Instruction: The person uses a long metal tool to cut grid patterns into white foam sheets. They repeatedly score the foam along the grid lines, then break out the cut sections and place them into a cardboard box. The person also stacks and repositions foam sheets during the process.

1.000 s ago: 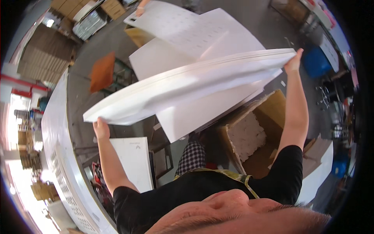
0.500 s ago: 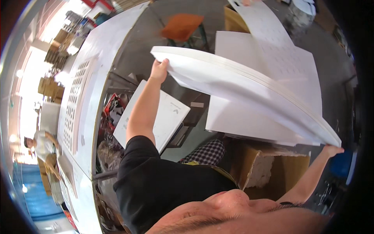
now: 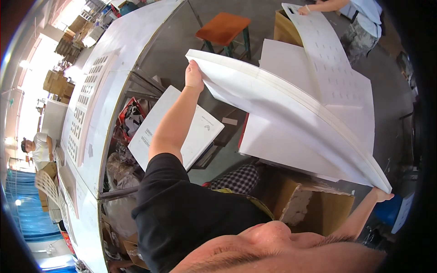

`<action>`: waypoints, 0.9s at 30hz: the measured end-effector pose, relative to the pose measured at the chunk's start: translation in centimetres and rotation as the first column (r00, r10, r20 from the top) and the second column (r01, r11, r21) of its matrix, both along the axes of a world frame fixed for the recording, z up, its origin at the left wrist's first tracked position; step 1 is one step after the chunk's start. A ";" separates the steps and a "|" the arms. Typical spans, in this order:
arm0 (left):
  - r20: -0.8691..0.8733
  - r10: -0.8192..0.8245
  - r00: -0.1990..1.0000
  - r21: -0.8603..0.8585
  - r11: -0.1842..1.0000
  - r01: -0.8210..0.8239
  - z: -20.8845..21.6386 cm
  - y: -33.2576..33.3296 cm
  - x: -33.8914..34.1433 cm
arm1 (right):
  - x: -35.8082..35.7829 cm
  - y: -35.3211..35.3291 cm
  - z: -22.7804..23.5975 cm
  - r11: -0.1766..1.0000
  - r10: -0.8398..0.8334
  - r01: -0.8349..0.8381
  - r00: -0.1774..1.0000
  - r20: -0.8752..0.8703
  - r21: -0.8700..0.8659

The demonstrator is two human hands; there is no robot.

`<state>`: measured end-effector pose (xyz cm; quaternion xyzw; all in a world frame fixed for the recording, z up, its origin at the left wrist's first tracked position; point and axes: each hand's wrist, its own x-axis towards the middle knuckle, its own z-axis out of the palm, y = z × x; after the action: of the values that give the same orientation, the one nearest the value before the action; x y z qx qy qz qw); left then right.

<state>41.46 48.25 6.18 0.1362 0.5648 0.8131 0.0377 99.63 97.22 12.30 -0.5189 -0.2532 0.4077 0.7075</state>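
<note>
A long stack of thin white boards (image 3: pixel 282 109), layered along its upper edge, is held tilted and slightly bowed across the view. My left hand (image 3: pixel 194 77) is closed on its far left end, fingers partly hidden behind it. At the right end my right hand (image 3: pixel 383 195) grips the lower corner. Below the stack lie large white sheets (image 3: pixel 268 136). A white panel with rows of small slots (image 3: pixel 334 75) rests over the far part of these sheets, its far end held by another person's hand (image 3: pixel 304 10).
A long white table (image 3: pixel 123 38) on the left bears a slotted white panel (image 3: pixel 86 109); another person (image 3: pixel 43 148) stands beyond it. An orange-topped stool (image 3: pixel 224 28) stands far ahead. Near my body are an open cardboard box (image 3: pixel 327 211) and a white carton (image 3: pixel 205 132).
The stack's right end has dropped lower, with my right hand on it. My left hand keeps its grip. The co-worker at the far right shows more, and the person beyond the table holds up a slotted panel.
</note>
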 end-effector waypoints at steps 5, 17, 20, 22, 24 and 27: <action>0.057 0.038 0.998 0.134 0.990 -0.045 1.9 -1.1 0.4 | 2.4 1.0 1.3 0.996 0.060 -0.058 0.998 -0.032 0.074; 0.067 0.135 0.989 0.150 0.978 -0.144 14.9 -10.4 6.2 | 6.3 -9.1 17.4 0.956 0.059 -0.074 0.996 0.064 0.284; 0.053 0.128 0.990 0.123 0.983 -0.134 16.5 -15.2 8.5 | 9.5 -10.5 16.8 0.942 0.118 -0.122 0.992 0.034 0.311; -0.012 0.086 0.996 0.127 0.988 -0.083 16.0 -19.5 9.0 | 8.8 -12.6 15.9 0.936 0.139 -0.162 0.986 0.097 0.313; -0.080 0.110 0.991 0.030 0.994 -0.108 14.9 -23.5 8.8 | 8.9 -15.1 14.6 0.951 0.164 -0.168 0.986 0.036 0.259; -0.111 0.025 0.993 -0.027 0.999 -0.028 13.1 -28.0 9.6 | 11.1 -17.2 11.0 0.953 0.221 -0.205 0.974 -0.050 0.223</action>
<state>51.10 20.22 19.25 0.1730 0.5795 0.7964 -0.0026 110.71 80.07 23.27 -0.3931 -0.3241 0.4704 0.7205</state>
